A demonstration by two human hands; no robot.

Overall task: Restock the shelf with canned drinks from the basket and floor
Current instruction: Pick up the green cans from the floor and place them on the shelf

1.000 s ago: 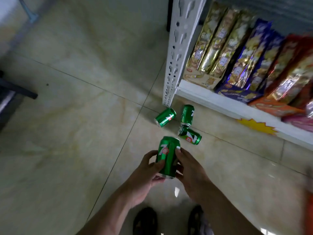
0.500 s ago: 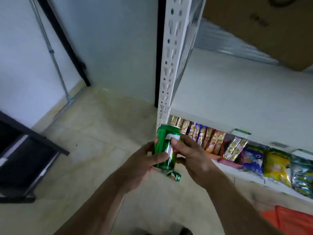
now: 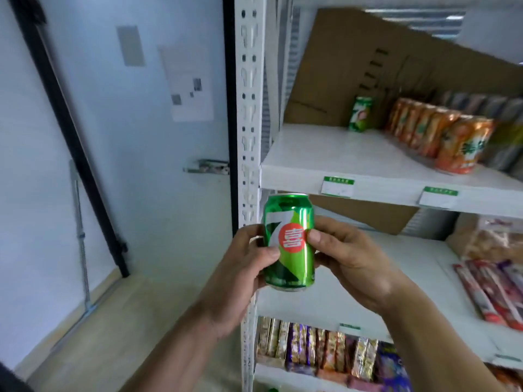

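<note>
Green can (image 3: pixel 289 241) held upright in mid-frame, just in front of the white shelf post (image 3: pixel 249 137). Left hand (image 3: pixel 243 267) grasps it from the 9 o'clock side, thumb across the label; right hand (image 3: pixel 348 258) grasps it from 3 o'clock, thumb tip pressed beside the red disc. Label reads as a large white "7" with a red circle carrying white characters, a 7UP design; the characters are too small to read.

Upper shelf (image 3: pixel 325 162) at 1 o'clock: a second green can (image 3: pixel 360 114) of the same 7UP design stands alone near the back, against brown cardboard (image 3: pixel 353 66). To its 3 o'clock side, well apart, a row of orange cans (image 3: pixel 441 137) runs front to back; their label is blurred, possibly a green logo, brand not legible. Two white price tags with green tops (image 3: pixel 337 187) hang on the shelf's front edge, text unreadable.

Middle shelf at 4 o'clock: red and purple snack sticks (image 3: pixel 492 292). Lower shelf at 5 o'clock: a row of gold and purple snack packs (image 3: pixel 311 343).

Wall at 10 o'clock: a paper notice (image 3: pixel 188 83), print blurred.
</note>
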